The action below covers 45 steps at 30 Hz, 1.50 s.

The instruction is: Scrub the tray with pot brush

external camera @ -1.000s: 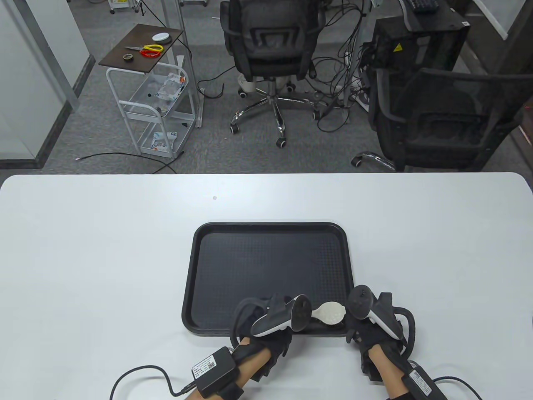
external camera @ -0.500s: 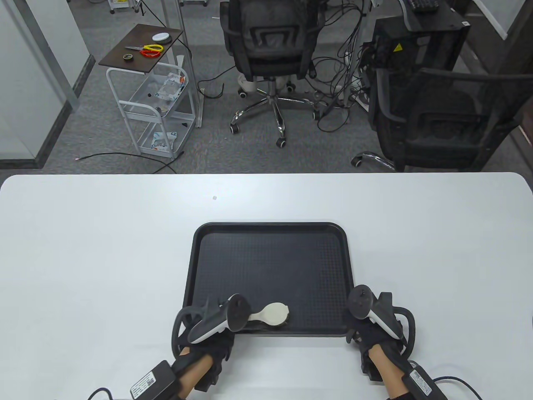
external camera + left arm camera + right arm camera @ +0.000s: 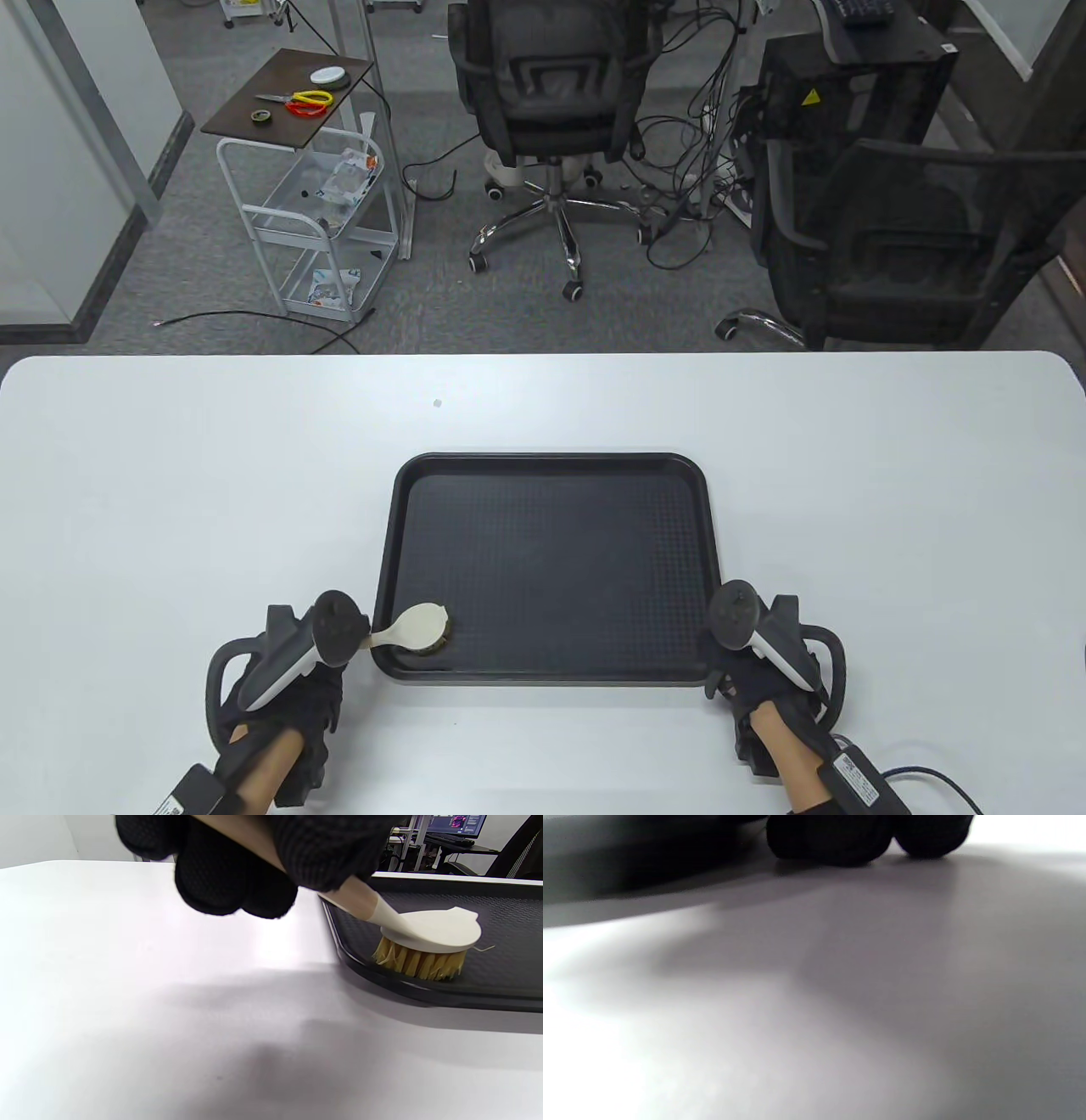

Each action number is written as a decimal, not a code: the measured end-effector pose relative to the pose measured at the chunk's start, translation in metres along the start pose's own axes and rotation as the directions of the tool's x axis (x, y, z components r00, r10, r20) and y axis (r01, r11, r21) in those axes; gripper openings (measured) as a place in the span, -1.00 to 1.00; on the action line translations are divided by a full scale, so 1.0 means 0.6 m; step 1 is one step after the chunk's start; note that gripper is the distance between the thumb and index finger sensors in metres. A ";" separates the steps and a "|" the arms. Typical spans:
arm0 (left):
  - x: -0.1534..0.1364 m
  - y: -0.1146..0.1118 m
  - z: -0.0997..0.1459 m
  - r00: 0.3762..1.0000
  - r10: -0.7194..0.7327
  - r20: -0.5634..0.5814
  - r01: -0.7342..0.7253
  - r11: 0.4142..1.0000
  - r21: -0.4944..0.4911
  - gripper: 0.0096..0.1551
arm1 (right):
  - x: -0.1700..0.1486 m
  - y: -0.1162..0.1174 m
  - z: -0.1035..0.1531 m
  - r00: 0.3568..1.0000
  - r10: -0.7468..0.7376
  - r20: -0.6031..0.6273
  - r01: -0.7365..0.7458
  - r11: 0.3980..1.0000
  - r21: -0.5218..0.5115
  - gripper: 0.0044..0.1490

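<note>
A black textured tray [image 3: 560, 552] lies on the white table, near its front edge. My left hand [image 3: 327, 671] grips the pale handle of the pot brush [image 3: 422, 626]. The brush's round white head sits bristles-down in the tray's front left corner. The left wrist view shows the yellow bristles [image 3: 418, 961] pressed on the tray floor [image 3: 505, 925], just inside the rim, with my gloved fingers [image 3: 229, 878] around the handle. My right hand [image 3: 747, 671] sits at the tray's front right corner. Its fingertips [image 3: 831, 836] touch the table beside the dark tray edge [image 3: 628, 861]; its hold is hidden.
The white table [image 3: 170, 475] spreads wide on both sides of the tray. Beyond its far edge stand two black office chairs [image 3: 551, 85], a white wire cart [image 3: 314, 212] and loose floor cables. Glove cables trail at the table's front edge.
My left hand has swept the brush leftward along the tray's front edge, from the right corner through the middle to the left corner. The right hand and the tray have stayed put.
</note>
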<state>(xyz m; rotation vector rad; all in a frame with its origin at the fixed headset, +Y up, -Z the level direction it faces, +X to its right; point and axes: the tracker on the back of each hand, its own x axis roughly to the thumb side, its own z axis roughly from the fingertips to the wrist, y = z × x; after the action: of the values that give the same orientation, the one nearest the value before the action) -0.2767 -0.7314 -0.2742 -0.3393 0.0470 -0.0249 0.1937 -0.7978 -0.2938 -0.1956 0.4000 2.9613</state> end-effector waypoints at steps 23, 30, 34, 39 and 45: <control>0.319 0.102 -0.148 0.977 0.015 0.212 -0.055 0.981 0.187 -0.34 | 0.000 0.000 0.000 1.000 -0.001 0.004 0.001 1.000 -0.001 -0.08; 0.433 0.084 -0.199 0.977 0.023 0.212 -0.051 0.990 0.130 -0.34 | -0.001 0.000 0.000 1.000 -0.004 0.008 0.004 1.000 -0.001 -0.08; 0.474 0.074 -0.216 0.982 0.005 0.191 -0.029 0.992 0.123 -0.34 | -0.001 0.000 0.000 1.000 -0.002 0.009 0.002 1.000 0.000 -0.08; 0.480 0.061 -0.240 0.985 0.057 0.161 -0.072 0.993 0.091 -0.34 | -0.001 0.000 0.000 1.000 -0.002 0.011 0.002 1.000 -0.001 -0.08; 0.424 0.048 -0.253 0.991 0.069 0.111 -0.075 0.995 0.058 -0.35 | -0.002 0.000 0.000 1.000 -0.004 0.013 0.004 1.000 0.000 -0.08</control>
<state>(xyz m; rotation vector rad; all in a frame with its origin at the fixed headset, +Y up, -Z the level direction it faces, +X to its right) -0.0298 -0.7628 -0.4376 -0.2763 -0.0493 0.0636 0.1947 -0.7981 -0.2935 -0.1775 0.3974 2.9572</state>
